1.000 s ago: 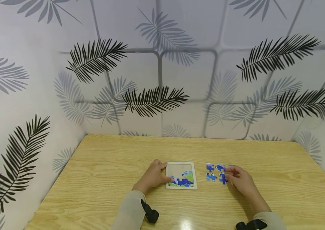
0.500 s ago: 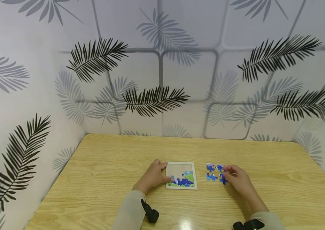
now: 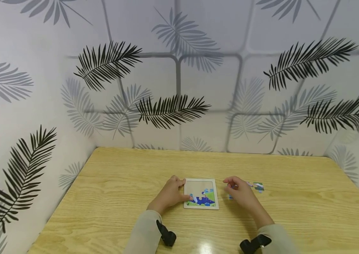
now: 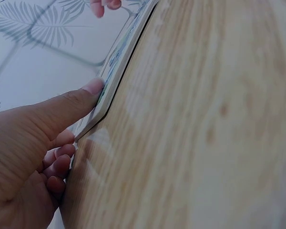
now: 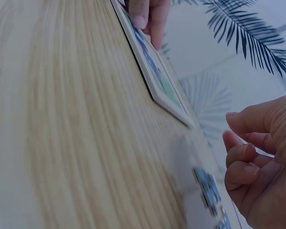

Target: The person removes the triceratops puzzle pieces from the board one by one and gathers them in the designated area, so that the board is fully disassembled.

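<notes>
My left hand grips the left side of a white-rimmed jigsaw tray, its thumb on top near the lower left corner. Joined pieces with a blue dinosaur-like picture fill the tray's lower part and right side; bare board shows above. Right of the tray, my right hand hovers with fingers bent and a gap between thumb and index finger. Nothing shows between them in the right wrist view. Beneath and behind this hand lie loose jigsaw pieces, partly hidden; some appear as a blue stack-like row in the right wrist view.
A light wood-grain table bears everything. Behind it rises a pale wall with a leaf pattern. Each wrist wears a black camera mount, such as the left one.
My right hand has moved left from the right side of the loose pieces to their left end, uncovering a green-and-white piece. The left hand and tray stay put.
</notes>
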`<state>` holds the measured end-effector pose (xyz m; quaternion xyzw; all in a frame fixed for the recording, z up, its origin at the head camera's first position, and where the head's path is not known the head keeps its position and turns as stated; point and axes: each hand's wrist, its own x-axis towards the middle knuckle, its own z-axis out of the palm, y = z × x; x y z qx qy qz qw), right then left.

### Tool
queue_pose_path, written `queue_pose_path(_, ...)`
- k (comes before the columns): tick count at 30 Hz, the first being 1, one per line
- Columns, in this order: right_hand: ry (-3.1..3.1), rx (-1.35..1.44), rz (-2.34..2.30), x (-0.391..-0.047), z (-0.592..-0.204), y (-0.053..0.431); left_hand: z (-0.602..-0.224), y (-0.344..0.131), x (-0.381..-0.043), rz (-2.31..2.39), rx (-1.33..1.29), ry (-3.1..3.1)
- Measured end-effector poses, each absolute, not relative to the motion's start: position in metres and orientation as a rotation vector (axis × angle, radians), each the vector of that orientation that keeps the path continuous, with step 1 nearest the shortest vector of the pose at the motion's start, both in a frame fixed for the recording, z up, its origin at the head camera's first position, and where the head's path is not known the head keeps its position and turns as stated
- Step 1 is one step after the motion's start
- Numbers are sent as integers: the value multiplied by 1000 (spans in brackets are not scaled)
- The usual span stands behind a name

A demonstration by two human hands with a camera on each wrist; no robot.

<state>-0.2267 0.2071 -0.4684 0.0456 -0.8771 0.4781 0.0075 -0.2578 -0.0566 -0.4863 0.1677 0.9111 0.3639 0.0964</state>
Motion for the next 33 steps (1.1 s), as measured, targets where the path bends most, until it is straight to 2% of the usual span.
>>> queue_pose_path(14,-2867,206,1397,-230,-470,155,-487,-57,-260,1059,503,2713)
queue_pose_path(33,-2907,178,1242,-230,-476,148,-487,-56,-259,1052,515,2722)
